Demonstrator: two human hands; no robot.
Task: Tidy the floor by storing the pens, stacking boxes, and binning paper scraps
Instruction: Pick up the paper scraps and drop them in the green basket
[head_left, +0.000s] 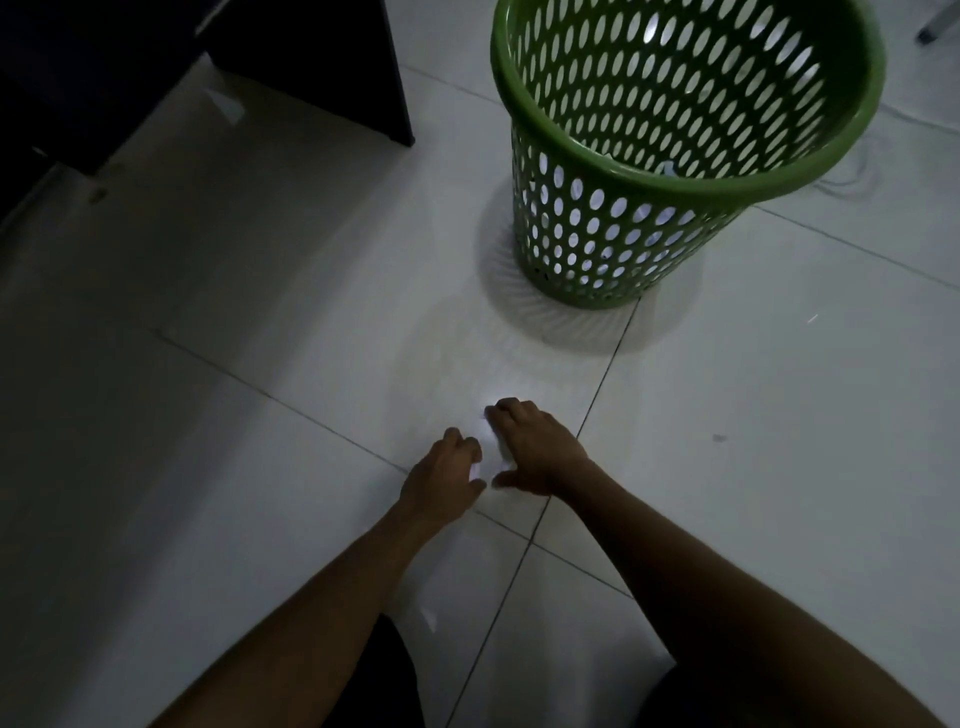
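Note:
Both hands are down on the white tiled floor, close together, with white paper scraps (487, 453) showing between them. My left hand (445, 475) has its fingers curled over the scraps from the left. From the right, my right hand (532, 449) curls its fingers over the same pile, the thumb spread toward me. How much paper each hand holds is hidden under the fingers. A green perforated plastic bin (613, 249) stands upright on the floor beyond the hands, to the right, with bits of white paper visible inside through the holes.
A dark piece of furniture (291, 62) fills the upper left corner. A small white scrap (228, 106) lies beside it. Another white scrap (428, 616) lies near my left forearm. Pale floor tiles spread all around.

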